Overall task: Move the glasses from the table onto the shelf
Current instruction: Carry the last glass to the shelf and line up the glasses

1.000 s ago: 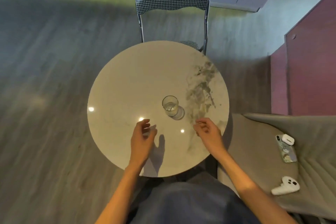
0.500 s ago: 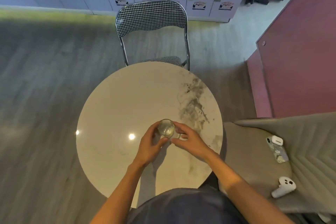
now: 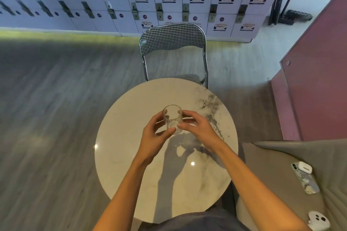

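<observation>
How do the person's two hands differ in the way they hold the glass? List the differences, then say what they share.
The left hand meets the glass from its left side, the right hand from its right. The left thumb presses near the base; the right thumb sits just beside it, with the right fingers curling round the far side. Both hands are bare and share one grip on the upright glass above the table.

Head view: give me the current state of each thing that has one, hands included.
glass: upright, looks empty, held between both hands above the table
left hand: grip closed on the glass's left side
right hand: grip closed on the glass's right side
chair: unfolded, seat tucked partly under the table's far edge
phone: lying flat on the sofa
earbud case: shut, resting on the phone
</observation>
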